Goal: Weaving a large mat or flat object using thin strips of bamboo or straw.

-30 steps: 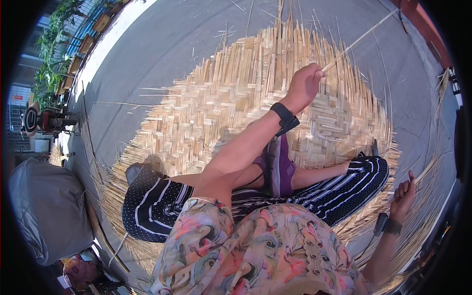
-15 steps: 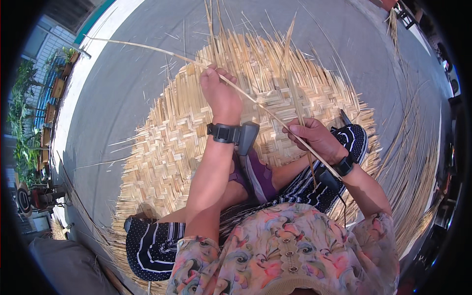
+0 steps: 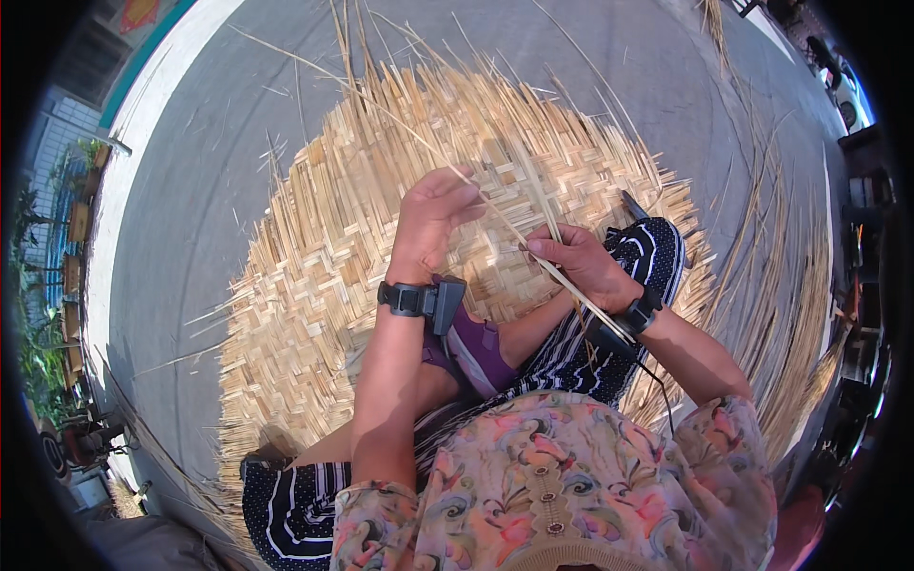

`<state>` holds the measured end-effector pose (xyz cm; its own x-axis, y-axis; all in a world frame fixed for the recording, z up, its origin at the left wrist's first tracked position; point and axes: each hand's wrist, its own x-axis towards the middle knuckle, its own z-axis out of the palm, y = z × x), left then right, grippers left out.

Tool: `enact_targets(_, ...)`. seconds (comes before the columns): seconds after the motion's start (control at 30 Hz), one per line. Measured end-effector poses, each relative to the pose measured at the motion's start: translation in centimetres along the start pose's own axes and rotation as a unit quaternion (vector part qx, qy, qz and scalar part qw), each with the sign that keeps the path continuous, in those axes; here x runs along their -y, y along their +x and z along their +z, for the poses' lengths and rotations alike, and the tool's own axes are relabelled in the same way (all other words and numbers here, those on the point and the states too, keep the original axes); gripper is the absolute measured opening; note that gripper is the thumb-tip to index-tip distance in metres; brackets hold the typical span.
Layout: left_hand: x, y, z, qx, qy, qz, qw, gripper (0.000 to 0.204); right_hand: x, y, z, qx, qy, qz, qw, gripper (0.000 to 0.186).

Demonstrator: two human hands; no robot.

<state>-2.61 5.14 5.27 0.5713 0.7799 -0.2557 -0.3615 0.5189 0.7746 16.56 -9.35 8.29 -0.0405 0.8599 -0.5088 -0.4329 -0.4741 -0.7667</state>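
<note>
A long, thin reed strip (image 3: 499, 216) slants from the far left across both my hands toward my right wrist. My right hand (image 3: 583, 259) pinches it between thumb and fingers. Bent at the fingers, my left hand (image 3: 436, 214) has its fingertips on the strip farther up; part of that grip is hidden. Beneath both hands spreads a woven reed mat (image 3: 305, 319), with a herringbone weave in the middle and loose strip ends along its edge. Another pale strip (image 3: 543, 195) rises from the mat beside my right hand.
My legs and purple shoe (image 3: 481, 354) rest on the mat. Several loose reeds (image 3: 776, 314) lie on the grey pavement (image 3: 181, 257) to the right. Long strip ends stick out past the mat's far edge. Planters (image 3: 78, 224) line the left side.
My left hand has come back toward me and nearer my right hand, along the strip. The whole view has shifted slightly, and my right hand still grips the strip.
</note>
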Motion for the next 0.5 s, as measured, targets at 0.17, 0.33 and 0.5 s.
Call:
enact_targets(0.17, 1.1, -0.2, 0.8, -0.075, 0.028, -0.024, 0.996, 0.025, 0.3, -0.5, -0.1, -0.006, -0.041, 0.011, 0.999, 0.024)
enact_targets(0.33, 1.6, -0.2, 1.1, -0.068, 0.057, -0.029, 0.996, 0.019, -0.5, -0.5, -0.5, -0.055, -0.206, -0.059, 0.975, 0.020)
enact_targets(0.5, 0.7, -0.5, 0.9, -0.001, 0.059, -0.015, 0.998, 0.021, -0.7, -0.5, -0.2, -0.059, -0.167, -0.073, 0.981, 0.021)
